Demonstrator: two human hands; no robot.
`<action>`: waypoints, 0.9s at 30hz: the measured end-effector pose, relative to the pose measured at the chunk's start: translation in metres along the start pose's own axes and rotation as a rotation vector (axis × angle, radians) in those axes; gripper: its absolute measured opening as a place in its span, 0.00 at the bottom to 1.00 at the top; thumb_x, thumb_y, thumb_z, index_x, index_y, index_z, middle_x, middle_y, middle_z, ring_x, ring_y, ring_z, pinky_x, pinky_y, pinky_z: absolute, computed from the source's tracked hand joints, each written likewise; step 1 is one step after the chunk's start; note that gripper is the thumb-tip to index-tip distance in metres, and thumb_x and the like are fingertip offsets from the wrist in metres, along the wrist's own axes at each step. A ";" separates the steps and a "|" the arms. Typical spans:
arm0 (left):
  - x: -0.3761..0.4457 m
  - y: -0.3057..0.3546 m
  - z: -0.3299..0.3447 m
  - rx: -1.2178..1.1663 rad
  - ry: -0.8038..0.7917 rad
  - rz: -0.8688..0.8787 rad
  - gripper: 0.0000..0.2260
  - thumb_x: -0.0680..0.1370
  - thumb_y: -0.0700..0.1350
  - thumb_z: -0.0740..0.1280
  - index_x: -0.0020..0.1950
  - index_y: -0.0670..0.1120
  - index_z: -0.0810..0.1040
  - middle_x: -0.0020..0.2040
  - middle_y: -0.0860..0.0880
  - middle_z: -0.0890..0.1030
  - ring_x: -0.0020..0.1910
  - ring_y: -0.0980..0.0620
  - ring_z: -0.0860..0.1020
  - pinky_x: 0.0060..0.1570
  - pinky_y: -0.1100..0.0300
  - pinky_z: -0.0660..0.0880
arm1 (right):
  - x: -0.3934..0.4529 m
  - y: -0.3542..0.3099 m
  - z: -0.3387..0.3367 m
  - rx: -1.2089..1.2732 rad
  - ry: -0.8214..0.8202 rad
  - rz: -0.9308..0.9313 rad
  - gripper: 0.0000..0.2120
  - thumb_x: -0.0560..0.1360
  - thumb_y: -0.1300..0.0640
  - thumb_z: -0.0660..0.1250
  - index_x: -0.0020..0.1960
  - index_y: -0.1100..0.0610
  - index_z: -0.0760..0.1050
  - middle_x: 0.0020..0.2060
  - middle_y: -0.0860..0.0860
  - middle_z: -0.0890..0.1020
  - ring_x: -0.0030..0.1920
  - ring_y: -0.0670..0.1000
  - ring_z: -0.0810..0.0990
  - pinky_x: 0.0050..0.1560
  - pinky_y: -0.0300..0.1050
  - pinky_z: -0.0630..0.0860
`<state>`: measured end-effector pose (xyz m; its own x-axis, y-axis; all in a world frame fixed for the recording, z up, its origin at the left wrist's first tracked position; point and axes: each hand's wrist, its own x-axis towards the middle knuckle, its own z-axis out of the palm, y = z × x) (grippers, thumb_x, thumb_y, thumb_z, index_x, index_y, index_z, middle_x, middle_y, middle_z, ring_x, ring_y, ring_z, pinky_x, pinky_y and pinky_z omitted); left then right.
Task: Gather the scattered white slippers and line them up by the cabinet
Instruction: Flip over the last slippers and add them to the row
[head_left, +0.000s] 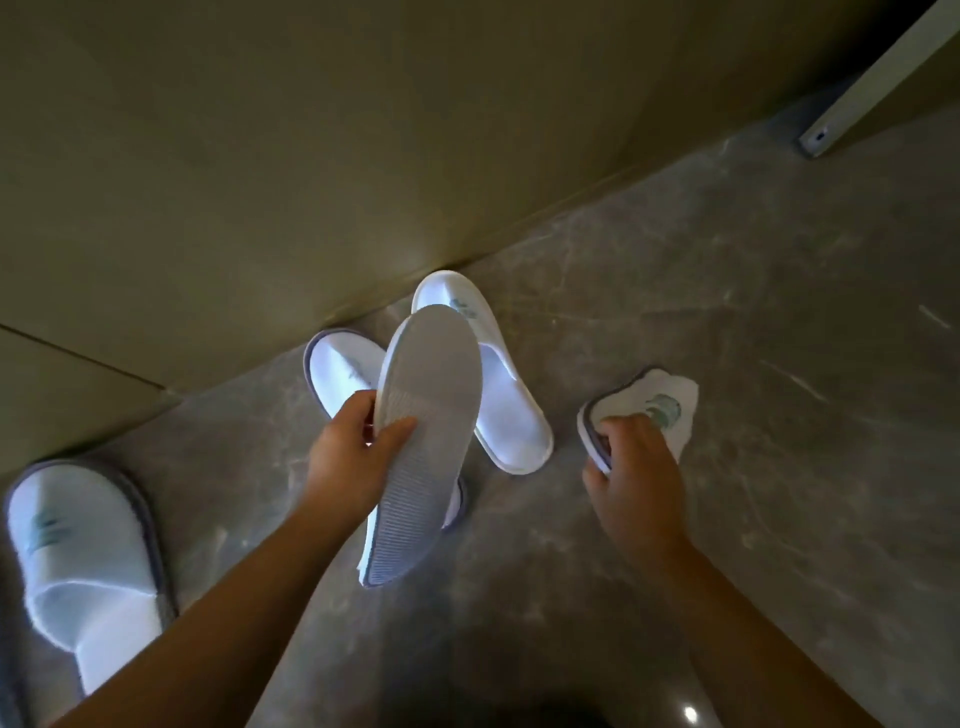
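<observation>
My left hand (353, 457) grips a white slipper (423, 447) lifted off the floor, its ribbed grey sole turned towards me. My right hand (634, 467) holds a second slipper (660, 410) by its grey-trimmed edge, the green logo facing up. On the floor by the cabinet (260, 156) lie two more slippers: one (493, 384) with its toe at the cabinet base, another (340, 371) partly hidden behind the raised sole. A further slipper (83, 561) lies at the lower left.
The grey marble floor (753, 364) stretches to the right. A pale door edge or frame (872, 78) stands at the upper right corner. The cabinet's olive front fills the upper left, meeting the floor along a diagonal line.
</observation>
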<state>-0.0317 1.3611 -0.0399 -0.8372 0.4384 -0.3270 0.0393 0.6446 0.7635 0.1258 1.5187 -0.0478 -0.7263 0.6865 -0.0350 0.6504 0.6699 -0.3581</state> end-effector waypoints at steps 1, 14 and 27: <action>0.010 -0.006 0.006 0.009 -0.019 0.039 0.12 0.75 0.46 0.63 0.55 0.41 0.74 0.46 0.48 0.75 0.44 0.49 0.73 0.34 0.65 0.66 | 0.001 0.004 0.016 -0.012 0.007 -0.032 0.14 0.59 0.65 0.76 0.41 0.66 0.77 0.36 0.63 0.82 0.36 0.60 0.81 0.36 0.48 0.78; 0.027 0.003 0.034 -0.554 -0.117 -0.130 0.04 0.76 0.43 0.61 0.46 0.50 0.75 0.48 0.50 0.79 0.51 0.46 0.77 0.54 0.49 0.75 | -0.024 -0.008 0.062 0.849 -0.480 0.323 0.18 0.69 0.50 0.69 0.53 0.40 0.63 0.52 0.38 0.72 0.50 0.35 0.73 0.42 0.24 0.70; 0.028 -0.007 0.064 -0.211 -0.240 -0.059 0.15 0.76 0.44 0.62 0.62 0.45 0.70 0.59 0.46 0.76 0.52 0.52 0.74 0.50 0.62 0.73 | 0.062 0.019 0.050 0.921 -0.016 0.572 0.14 0.75 0.55 0.62 0.58 0.58 0.67 0.47 0.48 0.71 0.45 0.47 0.71 0.45 0.37 0.68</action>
<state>-0.0206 1.4091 -0.0900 -0.6808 0.5555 -0.4773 -0.1409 0.5402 0.8296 0.0823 1.5599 -0.1037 -0.3760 0.8213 -0.4291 0.4813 -0.2226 -0.8478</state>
